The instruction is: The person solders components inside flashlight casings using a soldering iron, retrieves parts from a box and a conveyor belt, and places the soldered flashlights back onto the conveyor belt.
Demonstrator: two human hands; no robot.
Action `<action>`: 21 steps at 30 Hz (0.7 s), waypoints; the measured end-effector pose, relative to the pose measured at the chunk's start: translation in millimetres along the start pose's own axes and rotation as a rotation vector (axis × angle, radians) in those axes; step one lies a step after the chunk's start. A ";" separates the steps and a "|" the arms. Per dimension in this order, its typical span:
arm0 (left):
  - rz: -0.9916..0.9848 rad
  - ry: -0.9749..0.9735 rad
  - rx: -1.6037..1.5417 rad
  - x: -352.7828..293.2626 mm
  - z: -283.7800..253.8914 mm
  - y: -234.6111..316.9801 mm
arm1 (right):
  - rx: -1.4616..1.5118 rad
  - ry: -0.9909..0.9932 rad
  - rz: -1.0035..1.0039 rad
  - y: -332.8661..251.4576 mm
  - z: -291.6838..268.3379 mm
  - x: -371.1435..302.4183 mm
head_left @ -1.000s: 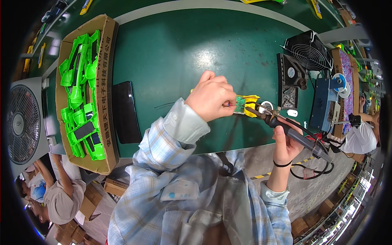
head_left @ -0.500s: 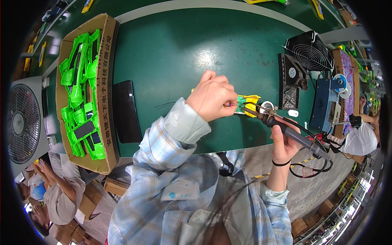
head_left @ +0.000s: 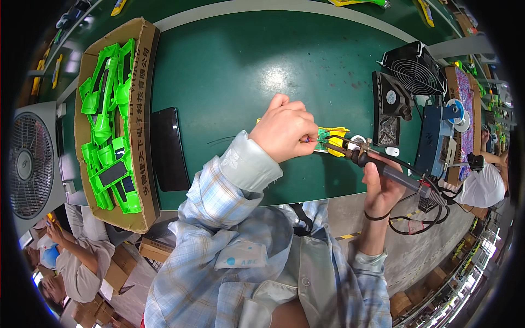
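My left hand (head_left: 285, 130) is closed in a pinch around a thin wire, its end by a small green circuit board (head_left: 323, 140). The board sits in a yellow plastic housing (head_left: 338, 131), largely hidden under that hand. My right hand (head_left: 384, 191) grips the dark handle of a soldering iron (head_left: 402, 176) with a thin metal guide along its top. The iron's tip points left and reaches the board; whether it touches is too small to tell. A small round white-rimmed container (head_left: 358, 140) stands just behind the iron.
A cardboard box (head_left: 150, 109) of green plastic housings and a black phone-like slab (head_left: 170, 150) lie at left. At right stand a black fan (head_left: 415, 68), an iron holder (head_left: 391, 101), a blue soldering station (head_left: 435, 136) and a solder spool (head_left: 458, 115). A cable (head_left: 424, 225) hangs off the iron.
The iron's rear end and my right hand have shifted slightly right and down, the tip staying near the board. My left hand has kept its place. A co-worker at left has moved their hands.
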State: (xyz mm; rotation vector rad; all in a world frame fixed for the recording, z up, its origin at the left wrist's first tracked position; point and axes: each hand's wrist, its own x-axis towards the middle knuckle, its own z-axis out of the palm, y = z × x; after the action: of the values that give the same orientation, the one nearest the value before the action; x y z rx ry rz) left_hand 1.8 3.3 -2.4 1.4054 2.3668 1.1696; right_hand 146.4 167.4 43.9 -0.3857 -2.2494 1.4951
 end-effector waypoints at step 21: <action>0.003 -0.001 0.011 -1.7 -0.9 0.9 | 0.082 0.067 0.051 -0.2 -12.1 -8.7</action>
State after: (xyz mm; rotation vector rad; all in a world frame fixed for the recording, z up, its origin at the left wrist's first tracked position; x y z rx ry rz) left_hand 2.9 1.7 -1.6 1.4133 2.3750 1.1582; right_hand 159.9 173.3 46.7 -0.4640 -2.1338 1.5707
